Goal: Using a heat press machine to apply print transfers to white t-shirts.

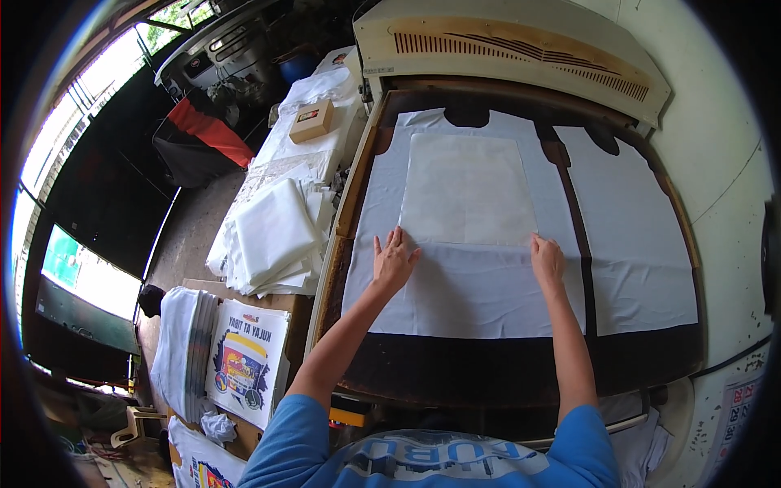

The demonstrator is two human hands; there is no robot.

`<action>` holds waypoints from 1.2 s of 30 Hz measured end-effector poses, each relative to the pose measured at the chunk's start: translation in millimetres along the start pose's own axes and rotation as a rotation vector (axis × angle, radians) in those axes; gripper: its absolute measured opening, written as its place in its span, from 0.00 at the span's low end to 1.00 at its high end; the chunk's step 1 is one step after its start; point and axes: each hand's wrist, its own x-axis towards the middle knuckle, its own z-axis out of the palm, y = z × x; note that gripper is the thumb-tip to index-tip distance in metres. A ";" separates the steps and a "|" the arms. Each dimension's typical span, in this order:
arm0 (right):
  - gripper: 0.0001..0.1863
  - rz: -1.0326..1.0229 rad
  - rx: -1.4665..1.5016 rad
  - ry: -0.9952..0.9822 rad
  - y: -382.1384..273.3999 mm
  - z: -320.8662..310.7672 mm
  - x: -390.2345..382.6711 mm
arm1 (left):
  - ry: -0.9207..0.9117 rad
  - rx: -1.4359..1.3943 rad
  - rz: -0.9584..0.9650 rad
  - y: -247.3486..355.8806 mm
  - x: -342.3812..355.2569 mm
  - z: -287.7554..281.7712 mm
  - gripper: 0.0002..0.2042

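A white rectangular sheet [469, 187] lies on a pale shirt-shaped fabric piece [472, 297] on the dark press bed [504, 366]. My left hand [394, 260] rests open at the sheet's lower-left corner, fingers spread on the fabric. At the lower-right corner, my right hand [547, 260] has its fingers bent together on the sheet's edge. A second cut fabric piece [634, 244] lies flat to the right, separated by a dark strip of the bed.
The press's upper housing [512, 41] spans the back. Left are piled white sheets [272, 232], a cardboard box [311, 120], folded fabric [183, 350] and printed sheets [244, 362]. A pale wall [716, 163] borders the right; a black-and-red cloth [203, 134] sits far left.
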 end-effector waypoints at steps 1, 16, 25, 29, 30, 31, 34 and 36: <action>0.13 0.003 0.001 -0.002 0.0 0.4 0.2 | -0.001 0.001 0.009 -0.8 0.2 0.3 0.30; 0.14 -0.013 0.064 0.024 0.9 4.6 3.4 | 0.015 -0.135 -0.029 -5.1 -6.3 -15.7 0.35; 0.14 -0.081 0.371 0.132 16.8 -37.4 -50.7 | 0.506 -0.255 -0.344 -108.0 -111.2 -84.9 0.27; 0.13 -0.104 0.430 0.207 2.2 -61.7 -120.8 | 0.517 -0.061 -0.675 -232.9 -253.7 -65.1 0.27; 0.13 -0.117 0.442 0.191 -11.7 -65.2 -133.3 | 0.551 0.043 -0.731 -263.2 -309.4 -44.7 0.26; 0.13 -0.016 0.368 0.133 -19.6 -75.5 -152.4 | 0.334 0.029 -0.919 -259.6 -343.2 -43.9 0.29; 0.12 0.089 0.341 0.049 -60.3 -87.9 -195.9 | 0.246 0.248 -0.928 -266.9 -442.9 -14.2 0.30; 0.12 0.061 0.434 0.047 -88.2 -85.9 -213.7 | 0.179 0.052 -0.845 -275.1 -472.0 -9.3 0.20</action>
